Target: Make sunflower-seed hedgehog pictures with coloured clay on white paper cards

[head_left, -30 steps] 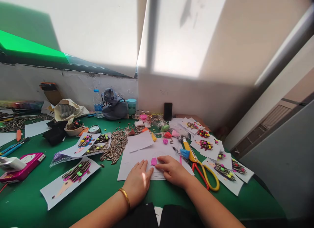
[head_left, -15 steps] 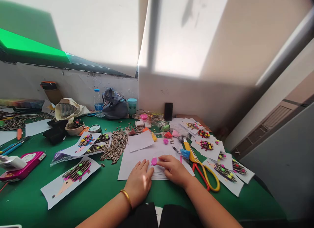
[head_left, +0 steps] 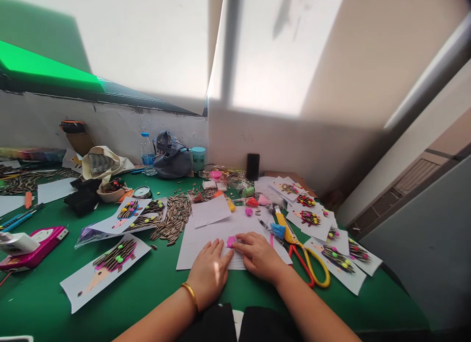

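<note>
A small flat piece of pink clay (head_left: 230,241) lies on white paper (head_left: 195,241) in front of me. My left hand (head_left: 210,271), with a gold bangle at the wrist, rests flat on the paper just left of the clay, fingers spread and holding nothing. From the right, my right hand (head_left: 259,253) touches the clay's right edge with its fingertips, its fingers extended. A smaller white sheet (head_left: 210,212) lies above the hands, and a pink clay ball (head_left: 248,211) sits to its right.
Sunflower seeds (head_left: 172,217) are heaped left of the paper. Yellow-handled scissors (head_left: 317,266) and red-handled ones lie at the right. Hedgehog pictures (head_left: 110,268) lie on both sides. A bottle (head_left: 147,155), a bag (head_left: 172,160) and a phone (head_left: 252,167) stand at the back.
My right fingertips have shifted slightly left over the pink clay, covering more of its right side. My left hand has barely moved, its thumb a little closer to the clay.
</note>
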The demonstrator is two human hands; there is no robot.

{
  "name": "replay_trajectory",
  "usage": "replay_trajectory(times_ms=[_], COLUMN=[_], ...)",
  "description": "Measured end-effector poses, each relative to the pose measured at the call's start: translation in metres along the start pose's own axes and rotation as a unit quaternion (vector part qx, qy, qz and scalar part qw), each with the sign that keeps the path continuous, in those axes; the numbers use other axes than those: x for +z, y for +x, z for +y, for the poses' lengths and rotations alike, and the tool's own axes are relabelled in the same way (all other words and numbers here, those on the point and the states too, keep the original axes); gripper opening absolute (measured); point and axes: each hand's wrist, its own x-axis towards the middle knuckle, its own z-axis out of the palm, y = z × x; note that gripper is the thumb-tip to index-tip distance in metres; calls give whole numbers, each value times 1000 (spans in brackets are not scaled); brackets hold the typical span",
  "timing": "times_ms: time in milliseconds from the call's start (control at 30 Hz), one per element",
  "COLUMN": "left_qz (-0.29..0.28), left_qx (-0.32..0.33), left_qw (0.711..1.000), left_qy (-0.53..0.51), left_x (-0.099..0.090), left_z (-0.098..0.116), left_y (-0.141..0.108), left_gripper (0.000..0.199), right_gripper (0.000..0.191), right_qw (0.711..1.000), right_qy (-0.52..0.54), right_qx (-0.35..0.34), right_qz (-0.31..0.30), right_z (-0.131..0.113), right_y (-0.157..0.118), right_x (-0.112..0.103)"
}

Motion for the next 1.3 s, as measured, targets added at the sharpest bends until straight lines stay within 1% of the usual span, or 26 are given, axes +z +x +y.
replay_trajectory(times_ms=[133,300,500,733,933,1100,1300], left_qz=[-6,-7,-2,3,8,13,28], left_qx=[-1,-4,-2,-2,-3,-3,-1], left_qw=[1000,1000,1000,1000,1000,1000,999], left_qy=[2,3,-1,-8,-18,-20,-19], left_x=[0,0,2,5,4,5,7], left_z=[1,1,0,0,0,0,0], left_y=[0,1,0,0,0,0,-1], left_gripper=[52,52,51,50,50,38,33], right_gripper=[45,43,42,41,36,32,37], right_qw=[1000,998,999,999,999,1000,1000], right_qy=[-24,-56,-39,-50,-14,-10,-24], right_qx=[-9,-4,-8,-5,9,-2,7], right_qz=[7,12,34,15,40,19,4], right_z=[-3,-6,-7,-8,-8,-10,-13], right_y=[0,2,3,5,8,9,13], right_x=[0,7,8,13,9,9,12])
